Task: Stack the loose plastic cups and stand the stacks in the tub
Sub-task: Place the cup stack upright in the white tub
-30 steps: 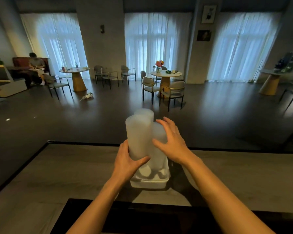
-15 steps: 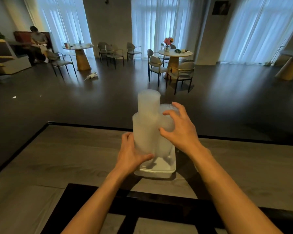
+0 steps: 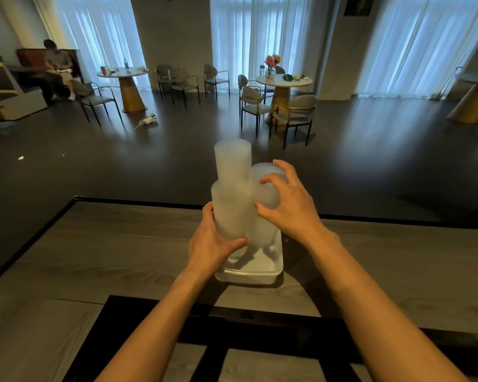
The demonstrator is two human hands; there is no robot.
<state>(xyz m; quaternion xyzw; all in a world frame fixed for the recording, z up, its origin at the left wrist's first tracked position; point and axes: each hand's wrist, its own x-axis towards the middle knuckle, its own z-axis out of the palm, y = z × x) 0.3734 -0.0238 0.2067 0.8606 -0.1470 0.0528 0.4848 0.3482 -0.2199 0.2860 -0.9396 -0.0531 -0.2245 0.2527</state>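
Observation:
Three stacks of frosted, ribbed plastic cups stand upright in a white tub (image 3: 249, 275) on the grey table. The tallest stack (image 3: 233, 161) is at the back, a shorter one (image 3: 231, 213) at the front left, another (image 3: 268, 201) at the right. My left hand (image 3: 214, 245) grips the front-left stack low down, thumb across its front. My right hand (image 3: 289, 201) has its fingers curled round the top of the right stack. The stacks' bases are partly hidden behind my hands.
The grey wood table (image 3: 122, 252) has a black-edged far rim (image 3: 138, 201) and a dark panel (image 3: 260, 321) near me. Beyond lie a dark floor, round café tables (image 3: 283, 81) with chairs (image 3: 295, 117), and a seated person (image 3: 57, 68) at far left.
The view has tilted down and drawn closer to the tub. Both hands stay on the stacks; my right hand has shifted slightly on the right stack's top.

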